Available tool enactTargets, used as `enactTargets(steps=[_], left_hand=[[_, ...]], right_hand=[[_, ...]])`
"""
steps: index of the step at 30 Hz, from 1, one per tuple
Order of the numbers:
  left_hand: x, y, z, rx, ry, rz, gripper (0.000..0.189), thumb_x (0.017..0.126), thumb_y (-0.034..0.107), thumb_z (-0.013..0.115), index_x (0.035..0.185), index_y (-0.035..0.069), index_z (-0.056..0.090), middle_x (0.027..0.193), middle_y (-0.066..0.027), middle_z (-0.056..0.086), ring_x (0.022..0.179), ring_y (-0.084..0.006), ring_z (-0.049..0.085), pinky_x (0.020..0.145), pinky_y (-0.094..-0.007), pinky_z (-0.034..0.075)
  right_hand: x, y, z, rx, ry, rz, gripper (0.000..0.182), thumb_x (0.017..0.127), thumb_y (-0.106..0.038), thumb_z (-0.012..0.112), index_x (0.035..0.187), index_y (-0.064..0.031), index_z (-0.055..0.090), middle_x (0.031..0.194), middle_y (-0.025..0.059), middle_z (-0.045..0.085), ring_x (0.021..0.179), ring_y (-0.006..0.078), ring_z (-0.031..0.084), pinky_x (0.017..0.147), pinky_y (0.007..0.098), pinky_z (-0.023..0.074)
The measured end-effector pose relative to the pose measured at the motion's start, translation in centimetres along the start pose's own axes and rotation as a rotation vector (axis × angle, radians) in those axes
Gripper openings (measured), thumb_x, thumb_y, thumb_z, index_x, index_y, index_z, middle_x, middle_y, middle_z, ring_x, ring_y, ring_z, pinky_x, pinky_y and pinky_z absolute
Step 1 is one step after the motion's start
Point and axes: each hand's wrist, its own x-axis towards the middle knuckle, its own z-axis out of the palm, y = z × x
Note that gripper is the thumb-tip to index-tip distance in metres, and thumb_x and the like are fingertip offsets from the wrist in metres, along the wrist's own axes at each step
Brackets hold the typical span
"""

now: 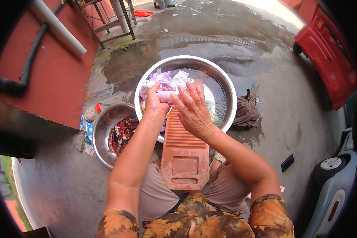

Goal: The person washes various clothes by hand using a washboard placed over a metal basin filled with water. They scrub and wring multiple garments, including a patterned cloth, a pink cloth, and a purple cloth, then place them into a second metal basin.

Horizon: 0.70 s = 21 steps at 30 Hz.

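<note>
My left hand (154, 102) is closed around a wet pale pink cloth (164, 97) above a large metal basin (232, 102). My right hand (193, 114) is beside it, palm down, with straight, slightly spread fingers that partly cover the cloth's end. Whether its palm touches the cloth is hidden. A reddish-brown plastic washboard (185, 139) leans into the basin, its lower end between my knees. In the basin's water are lilac fabric (162, 78), white fabric (180, 77) and a pale greenish cloth (211, 111).
A smaller metal basin (98, 142) at left holds dark red patterned fabric (122, 134). Brown cloth (246, 111) lies on the wet concrete at right. Farther right are a phone-like dark object (287, 163), a silver toy-like car (333, 190) and a red vehicle (327, 56). A red wall (56, 74) stands left.
</note>
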Motion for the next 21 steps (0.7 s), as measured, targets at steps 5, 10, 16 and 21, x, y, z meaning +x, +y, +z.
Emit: enactTargets(steps=[5, 10, 16, 21], left_hand=[[-2.9, -3.0, 1.7, 0.121, -0.078, 0.178, 0.018, 0.080, 0.010, 0.058, 0.095, 0.003, 0.050, 0.079, -0.0069, 0.055, 0.067, -0.0213, 0.058, 0.063, -0.0350, 0.052], [-4.0, -2.0, 3.3, 0.363, -0.310, 0.620, 0.017, 0.082, 0.001, 0.057, 0.096, 0.006, 0.050, 0.085, -0.0045, 0.053, 0.068, -0.0167, 0.059, 0.063, -0.0327, 0.053], [-4.4, -1.1, 3.7, 0.573, -0.464, 0.454, 0.022, 0.078, 0.000, 0.062, 0.097, 0.003, 0.052, 0.082, -0.0052, 0.057, 0.059, -0.0145, 0.058, 0.052, -0.0287, 0.052], [-3.8, -0.8, 2.9, 0.570, -0.559, 0.248, 0.025, 0.079, 0.000, 0.060, 0.102, 0.005, 0.050, 0.081, -0.0042, 0.055, 0.058, -0.0144, 0.057, 0.052, -0.0304, 0.053]], right_hand=[[1.1, 1.2, 0.8, 0.150, -0.027, 0.256, 0.065, 0.065, -0.010, 0.069, 0.124, -0.0056, 0.043, 0.097, 0.0115, 0.057, 0.090, 0.0302, 0.056, 0.070, 0.0366, 0.0495], [2.6, 0.6, 0.2, 0.740, -0.080, 0.513, 0.028, 0.070, -0.012, 0.066, 0.095, -0.0030, 0.058, 0.080, 0.0164, 0.061, 0.077, 0.0313, 0.061, 0.070, 0.0344, 0.0479], [2.7, 0.9, 0.5, 1.304, -0.378, 0.729, 0.027, 0.066, -0.005, 0.064, 0.092, -0.0033, 0.058, 0.066, 0.0036, 0.057, 0.059, 0.0121, 0.055, 0.055, 0.0245, 0.0449], [2.0, 0.5, 0.1, 1.626, -0.614, 1.096, 0.017, 0.064, -0.005, 0.060, 0.074, -0.0079, 0.047, 0.052, -0.0002, 0.041, 0.036, 0.0071, 0.035, 0.031, 0.0205, 0.0242]])
